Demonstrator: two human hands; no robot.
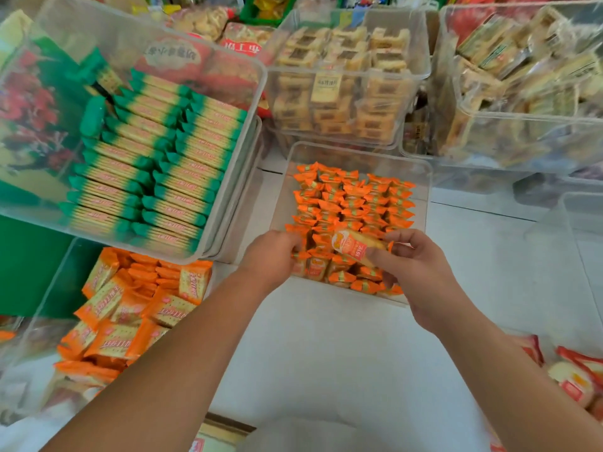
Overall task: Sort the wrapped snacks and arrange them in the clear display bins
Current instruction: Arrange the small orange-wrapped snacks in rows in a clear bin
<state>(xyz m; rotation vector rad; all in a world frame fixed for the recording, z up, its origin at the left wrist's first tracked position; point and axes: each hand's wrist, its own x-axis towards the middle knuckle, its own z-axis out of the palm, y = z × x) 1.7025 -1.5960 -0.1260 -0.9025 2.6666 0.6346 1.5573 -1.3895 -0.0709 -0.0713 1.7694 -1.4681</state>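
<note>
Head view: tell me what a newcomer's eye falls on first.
Dead centre sits the clear plastic bin packed with tidy rows of small orange-wrapped snacks, where the right grip pinches one orange-and-clear wrapped cake over the near rows and the left grip meets their near-left corner. Upper left, green-edged yellow cracker packs line a large clear tub; below it lies a loose heap of orange cracker packs.
</note>
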